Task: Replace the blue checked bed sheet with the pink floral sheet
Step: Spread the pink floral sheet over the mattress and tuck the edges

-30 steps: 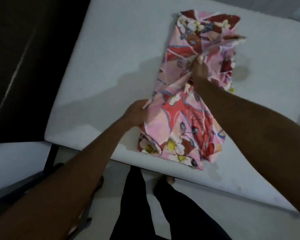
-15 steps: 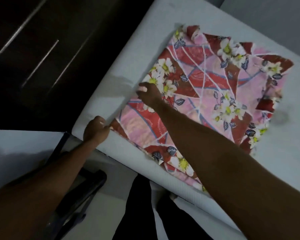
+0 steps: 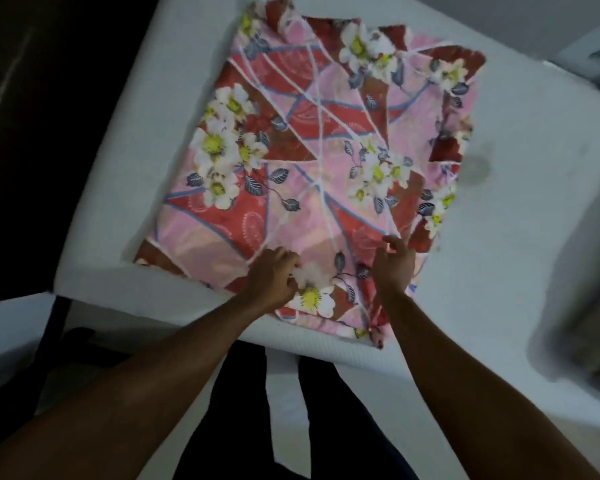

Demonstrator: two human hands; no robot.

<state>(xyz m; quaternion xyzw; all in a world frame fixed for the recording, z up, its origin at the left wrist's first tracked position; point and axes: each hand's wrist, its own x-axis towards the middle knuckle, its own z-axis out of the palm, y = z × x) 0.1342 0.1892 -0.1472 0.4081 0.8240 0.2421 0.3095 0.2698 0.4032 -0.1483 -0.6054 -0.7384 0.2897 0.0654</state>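
Observation:
The pink floral sheet (image 3: 319, 161) lies partly unfolded as a wide rectangle on the bare white mattress (image 3: 534, 202), near its front left corner. My left hand (image 3: 274, 280) rests on the sheet's near edge with its fingers pinched on the fabric. My right hand (image 3: 394, 266) hovers over the near right part of the sheet, fingers curled and apart, touching or just above the cloth. No blue checked sheet is in view.
A dark cabinet or wall (image 3: 42, 116) stands left of the bed. A black frame leg (image 3: 54, 327) shows below the mattress corner. A grey bundle (image 3: 582, 334) lies at the right edge. My dark-trousered legs (image 3: 243, 410) stand against the bed's near side.
The sheet has been spread from a narrow bunched strip into a wide rectangle. Both hands have moved from the sheet's left side to its near edge.

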